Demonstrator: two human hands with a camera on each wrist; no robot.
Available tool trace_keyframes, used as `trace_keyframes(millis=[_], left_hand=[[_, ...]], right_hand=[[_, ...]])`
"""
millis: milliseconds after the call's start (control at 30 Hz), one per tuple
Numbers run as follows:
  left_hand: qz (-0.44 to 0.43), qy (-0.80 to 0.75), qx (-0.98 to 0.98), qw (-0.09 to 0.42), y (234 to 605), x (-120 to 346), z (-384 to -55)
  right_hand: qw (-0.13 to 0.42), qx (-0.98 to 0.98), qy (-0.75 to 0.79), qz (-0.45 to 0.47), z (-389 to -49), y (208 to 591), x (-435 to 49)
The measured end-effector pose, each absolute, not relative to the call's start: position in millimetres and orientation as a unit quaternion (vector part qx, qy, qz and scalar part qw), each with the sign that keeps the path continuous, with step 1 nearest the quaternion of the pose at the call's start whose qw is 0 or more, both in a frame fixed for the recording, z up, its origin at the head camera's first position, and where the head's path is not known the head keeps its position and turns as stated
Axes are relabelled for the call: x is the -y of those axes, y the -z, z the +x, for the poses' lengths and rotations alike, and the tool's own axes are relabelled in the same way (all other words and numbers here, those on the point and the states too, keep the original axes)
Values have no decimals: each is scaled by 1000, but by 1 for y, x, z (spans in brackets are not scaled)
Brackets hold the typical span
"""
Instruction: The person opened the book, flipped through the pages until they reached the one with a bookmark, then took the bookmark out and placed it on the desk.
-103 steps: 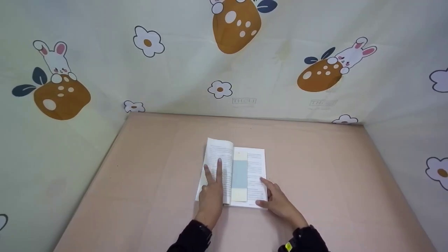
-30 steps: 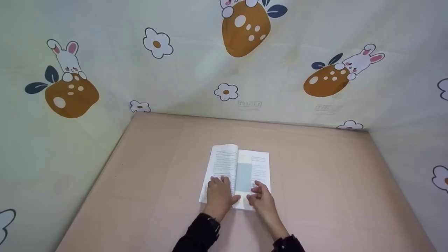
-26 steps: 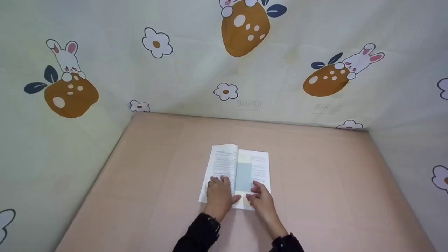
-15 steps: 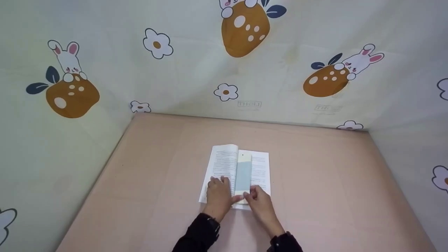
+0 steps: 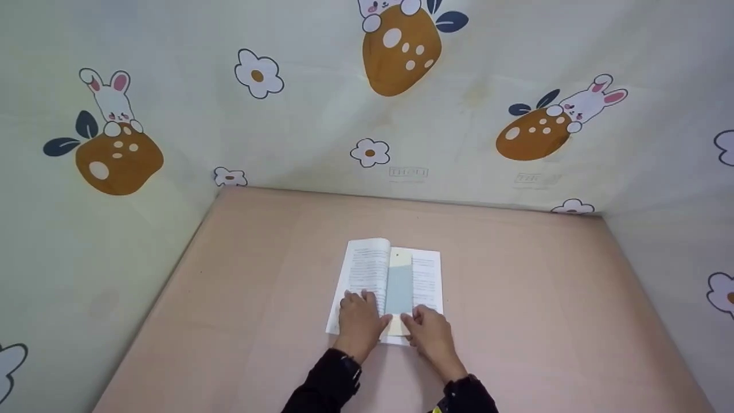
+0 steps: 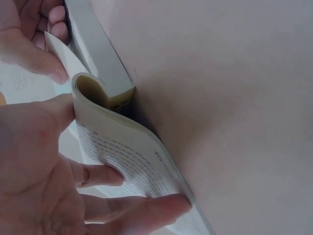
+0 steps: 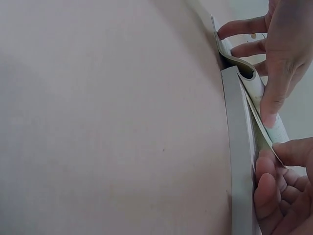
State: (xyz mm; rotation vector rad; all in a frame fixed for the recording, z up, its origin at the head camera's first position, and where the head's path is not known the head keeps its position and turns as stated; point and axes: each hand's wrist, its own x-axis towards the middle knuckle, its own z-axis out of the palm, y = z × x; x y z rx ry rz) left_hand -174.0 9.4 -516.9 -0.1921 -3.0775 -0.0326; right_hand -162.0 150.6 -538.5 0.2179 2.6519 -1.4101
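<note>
An open paperback book (image 5: 368,267) lies on the table, its left pages bulging in a curl beside the gutter. Along the inner side of the right page lies a bookmark (image 5: 399,289), pale blue in the middle with cream ends and a small hole at the top. My left hand (image 5: 359,321) presses the lower left pages with extended fingers, its thumb at the page fold near the bookmark. Thumb and fingers of my right hand (image 5: 431,338) pinch the bookmark's lower right edge. In the right wrist view, the bookmark's edge (image 7: 266,138) tilts up from the thick page block.
A pinkish-beige cloth covers the table (image 5: 258,275) around the book. Pale curtain-like walls (image 5: 309,115) printed with rabbits, brown fruit and flowers stand at the back and both sides.
My right hand has moved from the book's right edge in to the bookmark and now pinches its lower end. My left hand has slid lower on the left pages, its thumb now at the gutter.
</note>
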Motion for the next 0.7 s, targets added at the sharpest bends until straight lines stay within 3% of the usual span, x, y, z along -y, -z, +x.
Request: trace_keyframes(millis=[700], left_hand=[[-59,24,998,7,514,-10,-174]], right_hand=[[94,-814,552,152,-141,542,-206]])
